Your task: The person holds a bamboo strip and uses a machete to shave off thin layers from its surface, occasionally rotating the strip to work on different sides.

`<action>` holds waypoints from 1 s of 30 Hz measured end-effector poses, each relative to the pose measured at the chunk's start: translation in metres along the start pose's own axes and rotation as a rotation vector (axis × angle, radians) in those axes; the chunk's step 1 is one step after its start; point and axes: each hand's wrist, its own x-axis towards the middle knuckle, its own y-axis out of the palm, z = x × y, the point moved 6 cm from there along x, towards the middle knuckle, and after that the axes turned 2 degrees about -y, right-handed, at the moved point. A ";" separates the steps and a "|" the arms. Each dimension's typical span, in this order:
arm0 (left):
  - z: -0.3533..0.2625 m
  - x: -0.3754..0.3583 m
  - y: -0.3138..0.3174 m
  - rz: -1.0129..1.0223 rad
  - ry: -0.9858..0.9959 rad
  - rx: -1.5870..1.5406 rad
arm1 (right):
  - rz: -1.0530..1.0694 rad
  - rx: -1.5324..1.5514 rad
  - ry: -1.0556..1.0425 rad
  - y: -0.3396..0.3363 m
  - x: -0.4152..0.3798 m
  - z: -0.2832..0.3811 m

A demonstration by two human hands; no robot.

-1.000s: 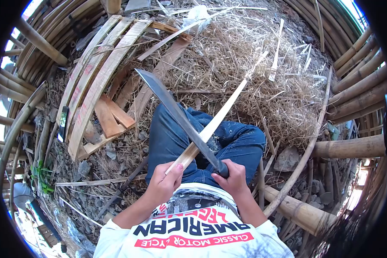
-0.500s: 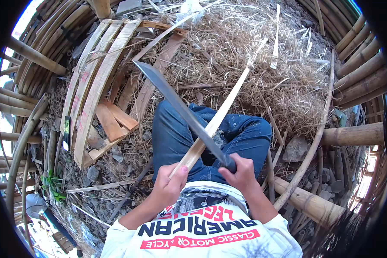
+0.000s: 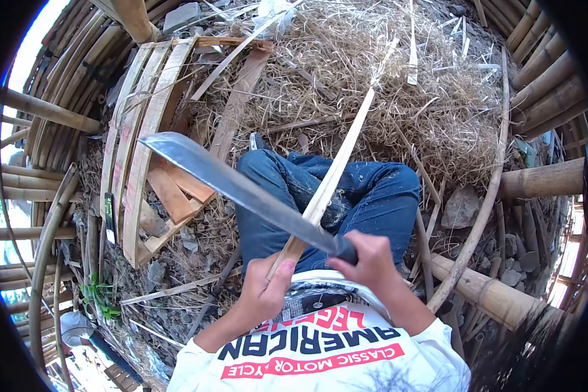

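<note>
Left hand [image 3: 268, 285] clamps the pale, tapering wood strip's [image 3: 337, 171] near end; right hand [image 3: 367, 261] grips a machete [image 3: 242, 195].

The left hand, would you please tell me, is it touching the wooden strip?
Touching: the head view shows the left hand gripping the wooden strip near its end.

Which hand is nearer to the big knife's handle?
Right. The right hand is closed around the handle; the left hand is off to its left, holding the near end of the wooden strip.
</note>
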 end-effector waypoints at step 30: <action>0.019 -0.003 -0.006 -0.044 -0.070 0.123 | -0.092 -0.249 0.037 0.000 0.006 -0.045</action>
